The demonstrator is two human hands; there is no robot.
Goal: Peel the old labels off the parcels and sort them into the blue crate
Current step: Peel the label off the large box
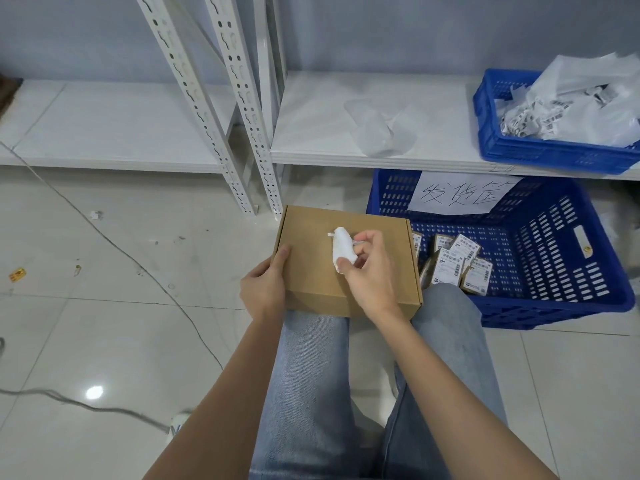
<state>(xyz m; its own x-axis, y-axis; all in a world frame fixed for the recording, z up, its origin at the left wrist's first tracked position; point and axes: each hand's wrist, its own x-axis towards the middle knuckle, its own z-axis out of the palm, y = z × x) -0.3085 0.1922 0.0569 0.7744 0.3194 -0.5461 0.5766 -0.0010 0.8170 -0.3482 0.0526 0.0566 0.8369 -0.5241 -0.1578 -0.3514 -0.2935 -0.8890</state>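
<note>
box (322,258) rests on the knees, left hand (265,289) gripping its left edge; right hand (369,268) pinches a rolled-up label (343,249) on its lid, blue crate (519,251) just right.

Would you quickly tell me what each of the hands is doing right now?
Left hand: grips the left edge of the cardboard box.
Right hand: pinches a crumpled white label above the box.

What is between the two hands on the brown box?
In the head view, bare cardboard of the brown box lies between the left hand and the right hand, which pinches a curled white label.
</note>
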